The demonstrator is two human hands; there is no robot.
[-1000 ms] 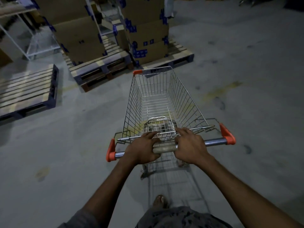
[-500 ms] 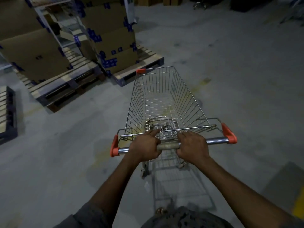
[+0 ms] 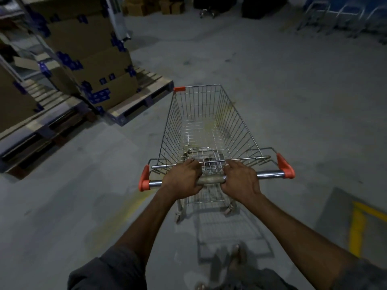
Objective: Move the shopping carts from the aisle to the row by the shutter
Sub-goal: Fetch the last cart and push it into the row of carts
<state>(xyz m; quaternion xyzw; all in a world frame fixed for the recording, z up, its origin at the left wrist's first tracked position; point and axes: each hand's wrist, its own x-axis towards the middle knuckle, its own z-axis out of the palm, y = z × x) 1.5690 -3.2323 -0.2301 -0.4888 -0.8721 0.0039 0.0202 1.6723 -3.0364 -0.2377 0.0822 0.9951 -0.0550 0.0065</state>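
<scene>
One empty shopping cart [image 3: 207,122] is out on the concrete floor [image 3: 293,91] of a dim storeroom. Its front left corner is near, but apart from, the wooden pallet [image 3: 144,101] stacked with cardboard boxes [image 3: 100,65]. A person stands at the end of the cart farther from the pallet, both hands on the handle bar [image 3: 270,175]. The left hand [image 3: 181,181] and the right hand [image 3: 240,181] each curl their fingers round the bar, close together at its middle, the right hand the farther from the pallet. Far beyond the pallet and off to its right, against a blue wall, pale metal frames [image 3: 339,15] may be parked carts, though they are too blurred to be sure, and no shutter can be made out. A yellow floor marking [image 3: 356,227] lies well to the right of the pallet, behind the handle. By the look of it this cart is in mid-transfer, well short of any row. Wheeling it across the open floor and parking it are left to do. How many carts wait their turn cannot be told.
</scene>
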